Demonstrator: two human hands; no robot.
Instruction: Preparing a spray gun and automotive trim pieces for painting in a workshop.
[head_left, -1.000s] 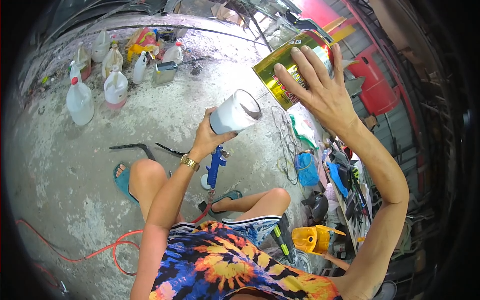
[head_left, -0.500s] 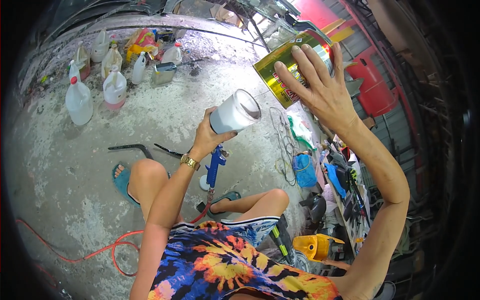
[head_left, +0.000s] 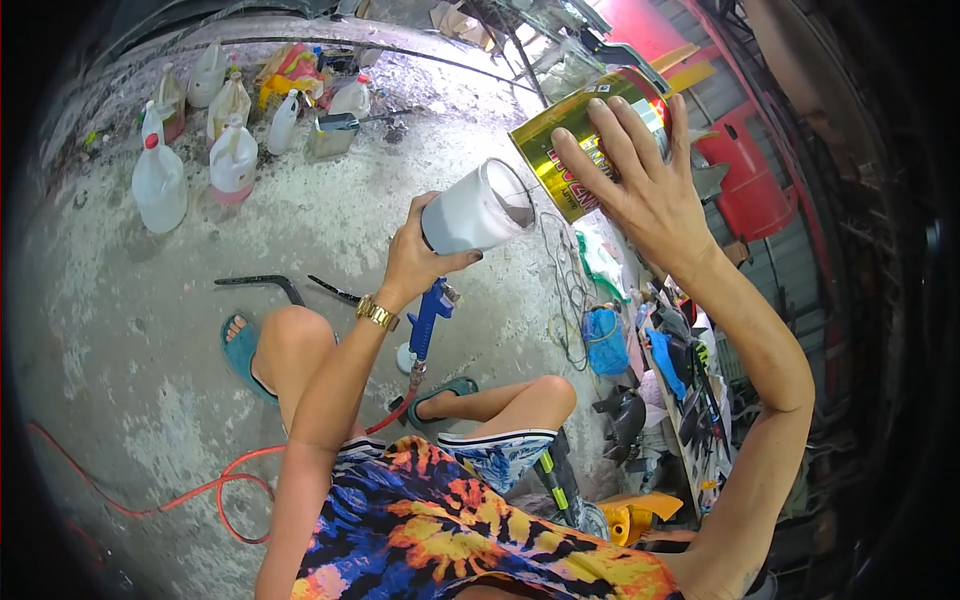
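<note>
A translucent white cup (head_left: pixel 468 212) with grey liquid inside is gripped in my left hand (head_left: pixel 415 262), its open mouth tilted toward the upper right. Just below that hand is a blue spray gun (head_left: pixel 426 322) with a red hose at its handle; whether it joins the cup is hidden by my fingers. My right hand (head_left: pixel 640 180) is wrapped over a shiny gold-yellow tin can (head_left: pixel 560 135), held tipped above and to the right of the cup. A thin dark streak runs between the can's lower edge and the cup's mouth.
Several plastic jugs (head_left: pixel 160 190) and an open metal tin (head_left: pixel 330 138) stand on the concrete floor at the far left. A red air hose (head_left: pixel 150 515) loops at the near left. Cables (head_left: pixel 565 300), a blue bag (head_left: pixel 606 340) and clutter lie to the right.
My left hand has lifted the cup slightly, and its mouth now leans further right toward the can. The spray gun has shifted a little with it. The can has barely moved.
</note>
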